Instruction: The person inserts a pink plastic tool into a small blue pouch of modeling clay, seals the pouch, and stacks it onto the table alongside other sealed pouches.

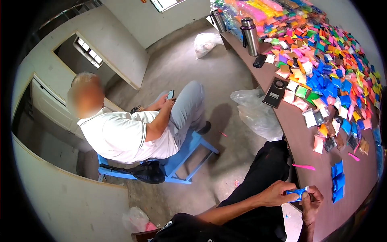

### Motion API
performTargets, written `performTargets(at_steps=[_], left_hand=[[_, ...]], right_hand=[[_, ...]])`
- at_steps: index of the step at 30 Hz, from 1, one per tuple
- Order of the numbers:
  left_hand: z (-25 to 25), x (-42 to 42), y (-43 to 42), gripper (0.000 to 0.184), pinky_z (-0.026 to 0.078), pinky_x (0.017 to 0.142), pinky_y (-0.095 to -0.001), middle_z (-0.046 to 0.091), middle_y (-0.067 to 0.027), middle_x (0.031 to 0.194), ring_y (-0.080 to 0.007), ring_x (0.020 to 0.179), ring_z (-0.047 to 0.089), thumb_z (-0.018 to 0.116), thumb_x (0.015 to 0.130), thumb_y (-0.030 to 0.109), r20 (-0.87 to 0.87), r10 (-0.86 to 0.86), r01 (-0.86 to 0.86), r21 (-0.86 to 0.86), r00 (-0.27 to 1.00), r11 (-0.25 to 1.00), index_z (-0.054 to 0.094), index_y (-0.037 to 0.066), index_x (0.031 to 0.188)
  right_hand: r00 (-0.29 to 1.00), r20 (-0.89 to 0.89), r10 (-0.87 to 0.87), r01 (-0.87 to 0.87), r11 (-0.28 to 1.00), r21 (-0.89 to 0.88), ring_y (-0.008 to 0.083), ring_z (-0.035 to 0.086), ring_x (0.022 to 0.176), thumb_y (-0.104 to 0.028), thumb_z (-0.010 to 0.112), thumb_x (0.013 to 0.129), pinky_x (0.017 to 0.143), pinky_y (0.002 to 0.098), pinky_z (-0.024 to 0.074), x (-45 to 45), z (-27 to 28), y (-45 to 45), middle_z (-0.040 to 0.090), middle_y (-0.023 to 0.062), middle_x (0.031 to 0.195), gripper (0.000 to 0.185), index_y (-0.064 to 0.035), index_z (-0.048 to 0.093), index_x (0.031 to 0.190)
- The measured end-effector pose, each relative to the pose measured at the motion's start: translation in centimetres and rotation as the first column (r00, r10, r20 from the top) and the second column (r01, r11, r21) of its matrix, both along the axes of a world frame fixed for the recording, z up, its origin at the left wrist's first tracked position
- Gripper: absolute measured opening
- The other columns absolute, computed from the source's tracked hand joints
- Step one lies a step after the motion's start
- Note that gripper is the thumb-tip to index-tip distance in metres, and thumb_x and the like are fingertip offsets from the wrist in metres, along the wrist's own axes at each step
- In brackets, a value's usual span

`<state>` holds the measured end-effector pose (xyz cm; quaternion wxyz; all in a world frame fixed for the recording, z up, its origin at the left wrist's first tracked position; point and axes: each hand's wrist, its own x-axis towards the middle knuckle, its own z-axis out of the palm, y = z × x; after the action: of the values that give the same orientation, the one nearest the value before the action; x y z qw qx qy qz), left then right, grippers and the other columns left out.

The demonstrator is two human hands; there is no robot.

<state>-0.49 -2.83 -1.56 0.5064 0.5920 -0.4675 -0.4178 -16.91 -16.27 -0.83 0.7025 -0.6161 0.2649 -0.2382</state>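
A small blue packet (296, 195) is held between my two hands at the table's near edge. My left hand (278, 193) comes in from the left, its fingers closed on the packet's left part. At the packet's right end my right hand (312, 200) pinches it between thumb and fingers. Several blue packets (338, 181) lie in a column on the brown table (318, 218), to the right of my hands. A pink plastic stick (304, 166) rests above my hands, and another pink stick (354, 157) is farther right.
A large pile of colourful packets (322, 76) covers the table's far part. Steel flasks (250, 37) and a black device (275, 92) stand or lie along its left edge. A seated person (125, 133) holds a phone. Plastic bags (256, 117) are on the floor.
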Motion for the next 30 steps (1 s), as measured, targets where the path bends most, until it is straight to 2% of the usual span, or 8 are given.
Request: performTargets(at_steps=[3, 4, 9, 11, 18, 26, 28, 30], left_hand=[[0.6, -1.3, -0.8, 0.027, 0.048, 0.065, -0.0261, 0.064, -0.0025, 0.081, -0.0081, 0.073, 0.058, 0.07, 0.092, 0.017, -0.141, 0.142, -0.162, -0.142, 0.98, 0.977, 0.067, 0.003, 0.115], [-0.3, -1.5, -0.7, 0.028, 0.05, 0.068, -0.0263, 0.066, -0.0034, 0.085, -0.0085, 0.076, 0.06, 0.07, 0.093, 0.017, -0.219, 0.15, -0.161, -0.038, 0.964, 0.986, 0.068, 0.002, 0.116], [-0.5, -1.8, -1.4, 0.017, 0.05, 0.064, -0.0266, 0.07, -0.0057, 0.079, -0.008, 0.073, 0.063, 0.067, 0.096, 0.016, 0.007, 0.257, -0.257, -0.014, 0.966, 0.966, 0.073, 0.001, 0.102], [0.0, -2.2, -1.6, 0.016, 0.048, 0.063, -0.0246, 0.068, -0.0025, 0.077, -0.0055, 0.071, 0.059, 0.068, 0.095, 0.013, -0.098, 0.282, -0.278, 0.052, 0.954, 0.959, 0.072, -0.001, 0.101], [-0.3, -2.6, -2.5, 0.02, 0.049, 0.07, -0.0226, 0.07, -0.0029, 0.087, -0.0064, 0.079, 0.06, 0.071, 0.094, 0.012, -0.263, 0.262, -0.257, 0.054, 0.929, 0.965, 0.07, -0.002, 0.107], [-1.1, -2.3, -2.6, 0.019, 0.051, 0.073, -0.0259, 0.071, -0.0032, 0.087, -0.007, 0.08, 0.061, 0.072, 0.093, 0.014, -0.175, 0.296, -0.26, 0.205, 0.939, 0.944, 0.071, 0.0, 0.106], [-0.5, -1.5, -2.8, 0.028, 0.054, 0.078, -0.0287, 0.072, -0.0035, 0.097, -0.0095, 0.087, 0.064, 0.075, 0.09, 0.016, 0.116, 0.195, -0.208, 0.115, 0.974, 0.971, 0.069, 0.002, 0.114], [-1.1, -1.7, -2.7, 0.031, 0.054, 0.081, -0.0282, 0.071, -0.0055, 0.102, -0.0102, 0.093, 0.063, 0.072, 0.095, 0.019, -0.1, 0.187, -0.17, 0.152, 0.977, 0.974, 0.067, 0.0, 0.119]], right_hand=[[1.0, 0.021, 0.016, -0.015, 0.999, -0.048, 0.0104, 0.058, 0.068, -0.005, 0.073, 0.09, 0.062, 0.0247, 0.0485, -0.4, -1.2, -0.5, 0.062, 0.0045, 0.085, 0.011, -0.0005, 0.067, 0.099], [1.0, 0.001, 0.019, -0.018, 0.993, -0.118, 0.0115, 0.059, 0.07, -0.001, 0.073, 0.089, 0.064, 0.0253, 0.0493, -0.8, -1.7, -0.8, 0.062, 0.0047, 0.086, 0.01, 0.0005, 0.068, 0.098], [0.997, -0.063, 0.034, -0.045, 0.981, -0.189, 0.0107, 0.061, 0.08, 0.002, 0.077, 0.086, 0.067, 0.0257, 0.0493, -0.6, -1.8, -1.0, 0.065, 0.0055, 0.091, 0.012, -0.0015, 0.071, 0.096], [0.999, -0.016, 0.036, -0.038, 0.99, -0.139, 0.0087, 0.06, 0.079, 0.0, 0.076, 0.088, 0.066, 0.0246, 0.0479, -0.3, -1.1, -0.9, 0.065, 0.0043, 0.091, 0.009, -0.0009, 0.071, 0.096], [0.999, 0.032, 0.025, -0.024, 1.0, -0.02, 0.007, 0.058, 0.079, -0.003, 0.075, 0.091, 0.068, 0.0234, 0.048, -0.3, -1.8, -2.9, 0.064, 0.003, 0.092, 0.01, -0.0004, 0.071, 0.1], [0.999, 0.041, 0.022, -0.013, 0.979, -0.205, 0.012, 0.062, 0.08, 0.0, 0.076, 0.088, 0.067, 0.027, 0.0503, -0.1, -2.2, -3.7, 0.066, 0.0067, 0.092, 0.013, -0.0001, 0.072, 0.099], [0.998, 0.046, 0.031, -0.019, 0.969, -0.248, 0.0161, 0.064, 0.08, 0.004, 0.075, 0.085, 0.069, 0.0299, 0.0525, -0.1, -3.5, -3.7, 0.067, 0.0096, 0.093, 0.013, -0.0001, 0.072, 0.097], [0.997, 0.071, 0.005, 0.012, 0.974, -0.227, 0.017, 0.063, 0.08, 0.005, 0.074, 0.085, 0.07, 0.0296, 0.0519, 0.0, -3.4, -3.5, 0.067, 0.0103, 0.091, 0.01, 0.0009, 0.07, 0.094]])
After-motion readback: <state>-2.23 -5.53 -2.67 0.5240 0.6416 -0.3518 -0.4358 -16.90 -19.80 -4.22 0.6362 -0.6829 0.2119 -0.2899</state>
